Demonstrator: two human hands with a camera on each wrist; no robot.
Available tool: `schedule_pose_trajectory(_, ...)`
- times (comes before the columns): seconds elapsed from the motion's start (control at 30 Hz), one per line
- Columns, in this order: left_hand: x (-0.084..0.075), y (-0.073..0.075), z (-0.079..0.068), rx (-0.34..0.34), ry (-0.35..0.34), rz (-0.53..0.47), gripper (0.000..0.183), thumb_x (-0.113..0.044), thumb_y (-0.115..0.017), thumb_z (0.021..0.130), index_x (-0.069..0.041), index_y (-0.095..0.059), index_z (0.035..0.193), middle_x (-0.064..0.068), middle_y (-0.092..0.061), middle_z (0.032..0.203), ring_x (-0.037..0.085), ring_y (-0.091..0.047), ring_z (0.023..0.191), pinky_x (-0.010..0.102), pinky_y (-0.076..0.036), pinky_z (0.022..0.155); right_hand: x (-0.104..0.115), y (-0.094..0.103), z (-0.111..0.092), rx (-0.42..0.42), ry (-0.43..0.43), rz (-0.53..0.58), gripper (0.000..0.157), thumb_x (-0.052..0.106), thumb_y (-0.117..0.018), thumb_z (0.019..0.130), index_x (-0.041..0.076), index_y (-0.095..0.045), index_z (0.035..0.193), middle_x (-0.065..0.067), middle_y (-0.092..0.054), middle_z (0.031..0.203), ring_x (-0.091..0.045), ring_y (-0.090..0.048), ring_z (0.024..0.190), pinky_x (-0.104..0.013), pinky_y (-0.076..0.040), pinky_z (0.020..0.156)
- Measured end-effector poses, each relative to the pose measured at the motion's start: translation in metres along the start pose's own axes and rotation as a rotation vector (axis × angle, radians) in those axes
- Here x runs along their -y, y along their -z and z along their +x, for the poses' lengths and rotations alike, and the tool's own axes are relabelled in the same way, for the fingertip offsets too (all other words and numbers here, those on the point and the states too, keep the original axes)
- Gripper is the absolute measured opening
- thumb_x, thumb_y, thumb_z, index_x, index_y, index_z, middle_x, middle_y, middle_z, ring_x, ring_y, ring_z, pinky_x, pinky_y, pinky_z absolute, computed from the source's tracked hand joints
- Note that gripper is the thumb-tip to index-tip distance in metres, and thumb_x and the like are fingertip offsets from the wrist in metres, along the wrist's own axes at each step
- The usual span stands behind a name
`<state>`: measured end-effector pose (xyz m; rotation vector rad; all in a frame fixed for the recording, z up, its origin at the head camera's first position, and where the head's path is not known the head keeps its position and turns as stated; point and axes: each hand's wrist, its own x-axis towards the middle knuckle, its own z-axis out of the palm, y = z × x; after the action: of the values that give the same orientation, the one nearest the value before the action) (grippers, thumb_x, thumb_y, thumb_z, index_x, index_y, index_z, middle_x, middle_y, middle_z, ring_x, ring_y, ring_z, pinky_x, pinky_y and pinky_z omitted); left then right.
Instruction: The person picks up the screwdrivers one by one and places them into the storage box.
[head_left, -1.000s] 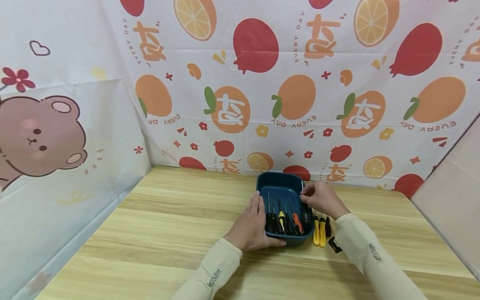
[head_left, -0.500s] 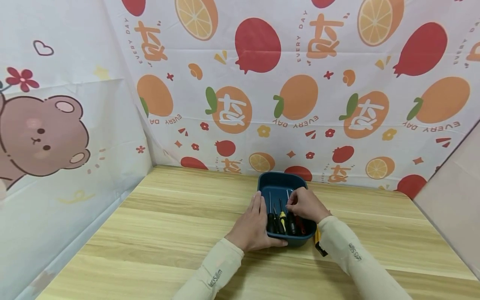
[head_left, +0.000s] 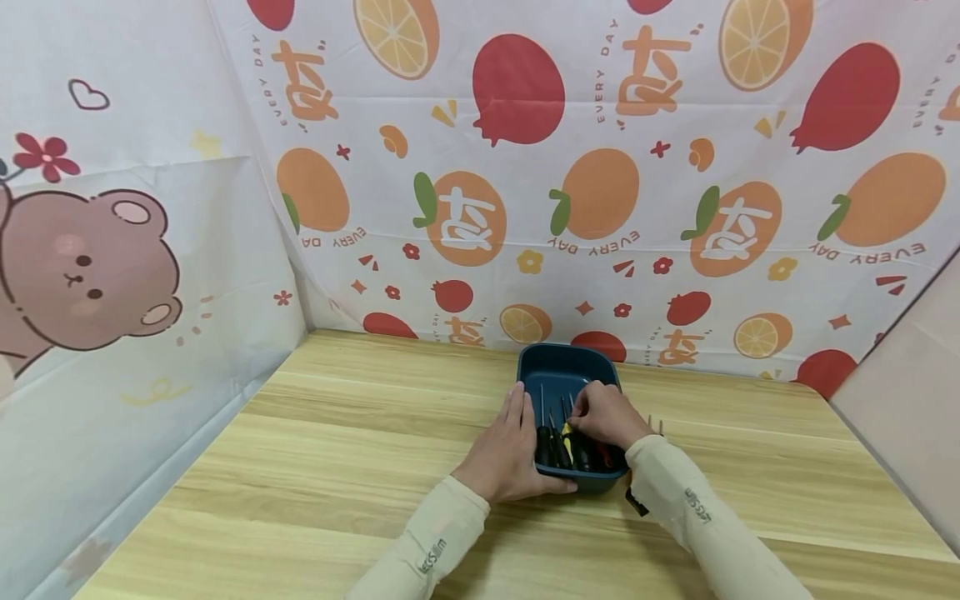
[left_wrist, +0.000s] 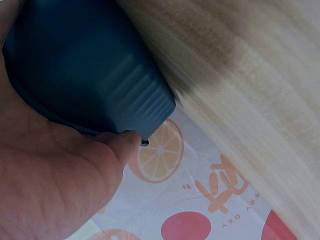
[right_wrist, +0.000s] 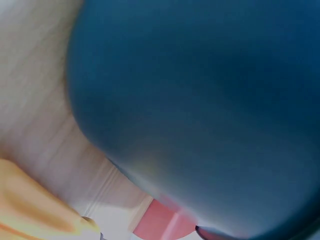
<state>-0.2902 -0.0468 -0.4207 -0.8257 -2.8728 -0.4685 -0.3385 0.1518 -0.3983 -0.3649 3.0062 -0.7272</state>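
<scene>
A dark blue plastic bin (head_left: 570, 354) stands near the back of the table, several screwdrivers inside with handles toward the front wall. My left hand (head_left: 502, 454) holds its front left corner, fingers along the left side and thumb across the front. In the left wrist view, fingertips lie at the rim of the bin (left_wrist: 125, 85). My right hand (head_left: 607, 412) is inside the bin, pinching a black-handled screwdriver (head_left: 581, 452). Beside it lie a yellow-and-black screwdriver (head_left: 567, 442) and black-handled ones at the left; an orange-red handle (head_left: 604, 455) is partly hidden under the hand.
Right of the bin, thin metal shafts (head_left: 651, 423) show past the right sleeve (head_left: 675, 483), which hides their handles. A small black object (head_left: 636, 502) lies below it. In the right wrist view a yellow handle (right_wrist: 35, 200) lies beside the bin. A printed cloth (head_left: 562, 275) hangs behind.
My right hand has moved left from the bin's right rim and down into it with the black-handled screwdriver. Its sleeve now covers the yellow-handled screwdrivers. The left hand has stayed in place.
</scene>
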Motion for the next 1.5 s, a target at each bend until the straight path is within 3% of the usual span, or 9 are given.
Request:
schedule_pose_trajectory(0.3, 0.000, 0.000, 0.001, -0.001, -0.002, 0.004, 0.129, -0.079, -0.069, 0.074, 0.012, -0.026, 0.154, 0.028, -0.021, 0.163, 0.038, -0.029, 0.148, 0.041, -0.042, 0.111, -0.001, 0.000, 0.000, 0.029, 0.012, -0.036, 0.022, 0.008, -0.076, 0.089, 0.012, -0.070, 0.069, 0.004, -0.062, 0.065, -0.013, -0.056, 0.059, -0.031, -0.052, 0.062)
schedule_pose_trajectory(0.47, -0.001, 0.001, 0.001, 0.010, -0.001, 0.004, 0.129, -0.080, -0.068, 0.074, 0.012, -0.025, 0.154, 0.028, -0.020, 0.163, 0.038, -0.027, 0.149, 0.041, -0.042, 0.112, -0.002, 0.008, 0.000, 0.017, 0.033, -0.023, 0.015, 0.009, -0.076, 0.089, 0.010, -0.072, 0.075, 0.003, -0.064, 0.069, -0.012, -0.057, 0.061, -0.030, -0.053, 0.061)
schedule_pose_trajectory(0.63, -0.001, 0.001, 0.001, 0.010, -0.004, 0.013, 0.130, -0.081, -0.068, 0.074, 0.012, -0.024, 0.155, 0.029, -0.020, 0.163, 0.039, -0.026, 0.149, 0.041, -0.041, 0.112, -0.008, 0.022, -0.003, -0.043, 0.046, 0.018, 0.004, 0.008, -0.074, 0.092, 0.006, -0.074, 0.089, -0.002, -0.067, 0.083, -0.015, -0.060, 0.071, -0.034, -0.057, 0.069)
schedule_pose_trajectory(0.8, -0.001, 0.000, 0.000, 0.006, 0.000, -0.001, 0.131, -0.080, -0.069, 0.074, 0.012, -0.023, 0.155, 0.028, -0.020, 0.163, 0.039, -0.027, 0.149, 0.042, -0.041, 0.112, -0.020, 0.035, -0.007, -0.118, 0.030, 0.035, 0.006, 0.010, -0.071, 0.094, 0.005, -0.073, 0.098, -0.005, -0.068, 0.091, -0.018, -0.062, 0.078, -0.036, -0.059, 0.072)
schedule_pose_trajectory(1.17, -0.002, -0.001, 0.000, 0.004, 0.005, 0.010, 0.131, -0.080, -0.070, 0.072, 0.012, -0.025, 0.154, 0.028, -0.019, 0.163, 0.039, -0.026, 0.149, 0.043, -0.041, 0.112, -0.059, 0.054, -0.028, -0.203, -0.019, -0.009, 0.009, 0.010, -0.066, 0.095, 0.002, -0.070, 0.096, -0.009, -0.066, 0.089, -0.022, -0.058, 0.076, -0.036, -0.052, 0.065)
schedule_pose_trajectory(1.3, -0.003, 0.000, -0.001, -0.007, 0.003, 0.017, 0.131, -0.080, -0.070, 0.072, 0.012, -0.026, 0.154, 0.028, -0.020, 0.163, 0.040, -0.027, 0.149, 0.043, -0.042, 0.111, -0.072, 0.054, -0.035, -0.193, -0.044, -0.062, 0.010, 0.010, -0.067, 0.093, 0.000, -0.070, 0.095, -0.009, -0.063, 0.084, -0.022, -0.055, 0.071, -0.035, -0.049, 0.061)
schedule_pose_trajectory(1.5, -0.003, -0.001, -0.002, -0.003, 0.010, 0.008, 0.132, -0.080, -0.071, 0.072, 0.011, -0.025, 0.155, 0.028, -0.019, 0.163, 0.040, -0.027, 0.149, 0.043, -0.042, 0.111, -0.085, 0.047, -0.045, -0.074, -0.141, -0.098, 0.015, 0.010, -0.067, 0.093, -0.004, -0.070, 0.098, -0.009, -0.064, 0.082, -0.022, -0.057, 0.070, -0.037, -0.051, 0.061)
